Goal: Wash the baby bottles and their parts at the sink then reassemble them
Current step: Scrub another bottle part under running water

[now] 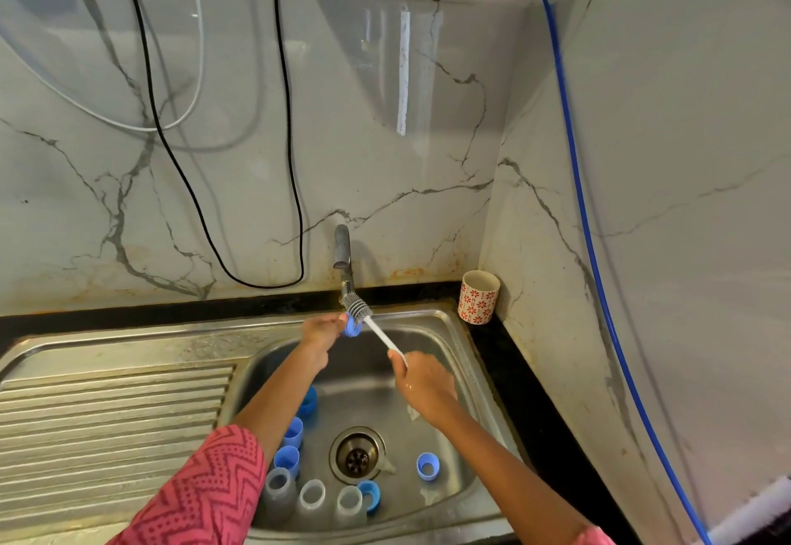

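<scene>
My left hand (320, 329) holds a small blue bottle part (352, 327) over the back of the steel sink (449, 377), just under the tap (343, 254). My right hand (421, 382) grips the white handle of a bottle brush (358, 308), whose grey bristle head touches the blue part. Three clear bottles stand upright at the sink's front: (278, 489), (312, 497), (349, 501). Blue caps and rings lie around them: (293, 431), (286, 459), (308, 402), (370, 495), (428, 466).
The drain (357, 454) sits mid-basin. A ribbed draining board (107, 416) lies left of the basin. A red-patterned cup (478, 297) stands in the back right corner. Black cables (291, 138) and a blue hose (573, 159) hang down the marble wall.
</scene>
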